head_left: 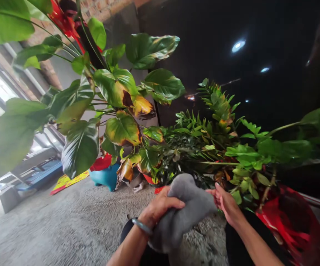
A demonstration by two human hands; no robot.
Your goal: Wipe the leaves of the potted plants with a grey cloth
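Note:
A grey cloth (pixel 186 214) hangs in folds between my two hands, low in the middle of the view. My left hand (pixel 160 207), with a bangle at the wrist, grips it with the thumb lying on top. At the cloth's right edge is my right hand (pixel 225 201), its thumb and fingers closed together at a corner of the cloth. Just beyond the cloth stand potted plants with green leaves (pixel 193 136). Larger leaves, some yellow and brown at the edges (pixel 123 129), spread over the upper left.
A teal pot (pixel 107 177) stands on the rough concrete floor (pixel 79 221). Left of it lie a yellow and red sheet (pixel 70 181) and a blue object (pixel 42 173). Red wrapping (pixel 290 218) surrounds a plant at lower right. A dark glossy panel (pixel 204 48) rises behind.

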